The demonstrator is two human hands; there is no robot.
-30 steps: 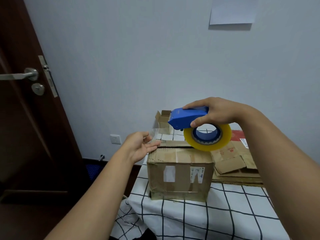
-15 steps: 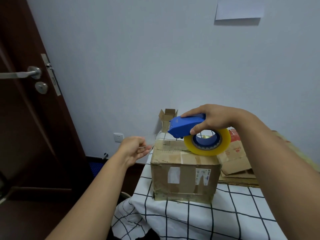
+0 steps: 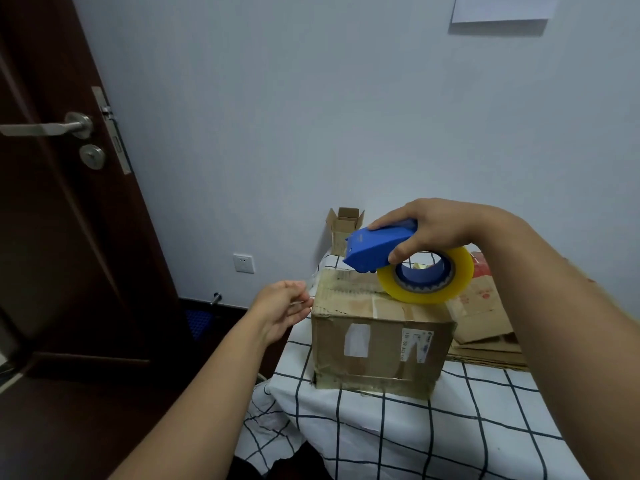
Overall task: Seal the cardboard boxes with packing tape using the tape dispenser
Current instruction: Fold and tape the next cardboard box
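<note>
Though grey-walled [image 3: 311, 98] (door [image 3: 52, 237] ajar) — checked tablecloth [image 3: 433, 427], right-hand fingers [image 3: 398, 252] round dispenser [image 3: 377, 249].

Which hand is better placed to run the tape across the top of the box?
Right hand: it grips the tape dispenser above the box top. The left hand is beside the box.

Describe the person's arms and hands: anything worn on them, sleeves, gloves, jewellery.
Both forearms are bare, with no sleeve in view. The left hand and right hand wear no gloves, and no watch, ring or bracelet shows.
</note>
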